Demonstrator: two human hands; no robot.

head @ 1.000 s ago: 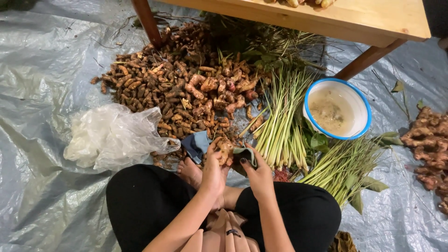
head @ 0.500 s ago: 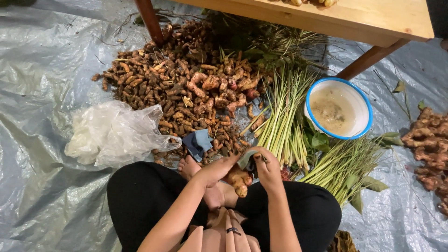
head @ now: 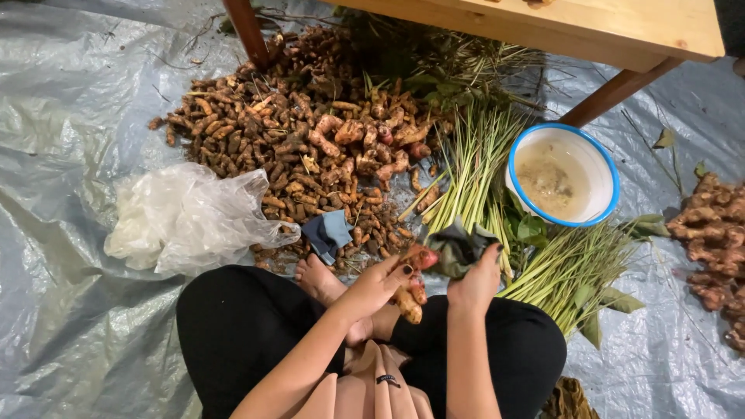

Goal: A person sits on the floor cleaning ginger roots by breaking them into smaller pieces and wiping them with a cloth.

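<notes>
Turmeric root piece [head: 410,299]: knobby, orange-brown w/ reddish tip, held over the lap btwn both hands, just in front of a bare foot [head: 317,278]

Left hand [head: 378,285]: fingers curled around root's upper part, thumb side up, dark nail polish; grip firm, lower end of root hangs free below the palm

Right hand [head: 475,281]: fingers bunched tight on a dark green-grey cloth [head: 454,248], cloth pressed against top of the root

Person: seated cross-legged, black trousers, on grey plastic tarp [head: 70,101]

Near items:
- small blue-grey cloth scrap [head: 327,234], on tarp just beside the foot
- crumpled clear plastic bag [head: 190,221], to the left of the knees
- big heap of turmeric rhizomes [head: 303,147], ahead of the hands, some paler, cleaner pieces on the right side
- lemongrass stalks [head: 473,167], bundle lying right of heap; second bundle [head: 570,268] w/ green leaves by right knee
- white enamel bowl, blue rim [head: 613,182], cloudy water inside, btwn the two bundles
- ginger roots [head: 714,240], far right edge
- wooden table [head: 590,27], top edge, leg slanting down toward the bowl
</notes>
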